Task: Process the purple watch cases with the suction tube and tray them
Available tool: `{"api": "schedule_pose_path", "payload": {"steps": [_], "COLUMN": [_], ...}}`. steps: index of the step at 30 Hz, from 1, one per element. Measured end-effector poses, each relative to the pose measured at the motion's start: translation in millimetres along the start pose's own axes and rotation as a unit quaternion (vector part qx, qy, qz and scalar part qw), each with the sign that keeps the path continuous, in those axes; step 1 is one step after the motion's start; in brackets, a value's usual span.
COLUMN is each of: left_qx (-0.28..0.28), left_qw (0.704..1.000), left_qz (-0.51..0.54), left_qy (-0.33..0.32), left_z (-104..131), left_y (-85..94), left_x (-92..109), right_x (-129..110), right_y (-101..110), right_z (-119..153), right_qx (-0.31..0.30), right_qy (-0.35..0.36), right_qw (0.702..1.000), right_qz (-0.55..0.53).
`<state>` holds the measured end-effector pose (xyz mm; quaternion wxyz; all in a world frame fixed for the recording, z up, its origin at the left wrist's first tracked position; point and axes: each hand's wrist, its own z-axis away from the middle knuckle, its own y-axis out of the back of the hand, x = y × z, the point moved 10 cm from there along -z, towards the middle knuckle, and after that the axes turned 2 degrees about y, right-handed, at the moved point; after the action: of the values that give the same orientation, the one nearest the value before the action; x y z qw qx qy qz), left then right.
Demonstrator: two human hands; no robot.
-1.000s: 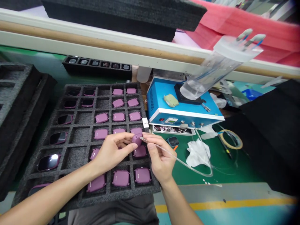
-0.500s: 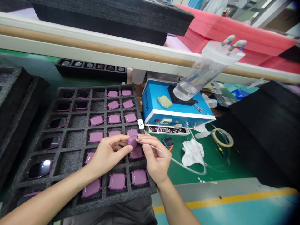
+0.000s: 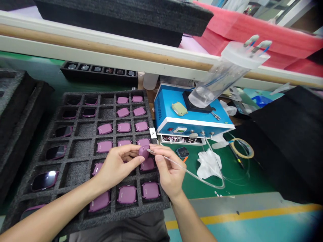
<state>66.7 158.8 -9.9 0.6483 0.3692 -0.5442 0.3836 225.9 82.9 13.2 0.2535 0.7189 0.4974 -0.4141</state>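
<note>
Trousers (image 3: 118,232): dark, right up against the near side of the foam tray (image 3: 75,174).
Left hand (image 3: 113,166): out over the tray, thumb and forefinger pinching the purple case (image 3: 144,152), the other fingers curled and partly hidden.
Right hand (image 3: 170,171): just beside it, thumb and fingers pinching the clear tube (image 3: 191,173) close to its tip.
Purple case: centre of the action, tilted between both hands above the tray's right side, with the tube tip at its face; touching or just short, I cannot tell.
Tray pockets: seated cases (image 3: 127,194) fill the right side, dark screens (image 3: 55,152) line the left.
Tube: swings in a loop over the green tabletop (image 3: 196,191), past a white cloth (image 3: 209,163), and up to the front of the blue machine (image 3: 217,131).
Machine top: pale green case (image 3: 179,109) on the left, clear cylinder (image 3: 222,77) on a black base (image 3: 188,101).
Far side: white shelf edge (image 3: 101,53), black foam (image 3: 121,16) and pink sheets (image 3: 239,23) above.
</note>
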Motion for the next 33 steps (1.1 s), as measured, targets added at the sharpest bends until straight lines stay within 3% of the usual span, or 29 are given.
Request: {"api": "schedule_pose_path", "payload": {"steps": [25, 33], "left_qx": [-0.001, -0.022], "left_qw": [1.0, 1.0], "left_qz": [-0.005, -0.006], "left_qy": [0.002, -0.017], "left_z": [0.4, 6.7], "left_y": [0.9, -6.6], "left_x": [-1.0, 4.5], "right_x": [2.2, 4.7], "right_y": [-0.4, 6.1], "right_z": [1.6, 10.9], "right_qx": [-0.003, 0.012], "right_qy": [0.001, -0.014], "right_qw": [1.0, 1.0], "right_qz": [0.001, 0.025]}}
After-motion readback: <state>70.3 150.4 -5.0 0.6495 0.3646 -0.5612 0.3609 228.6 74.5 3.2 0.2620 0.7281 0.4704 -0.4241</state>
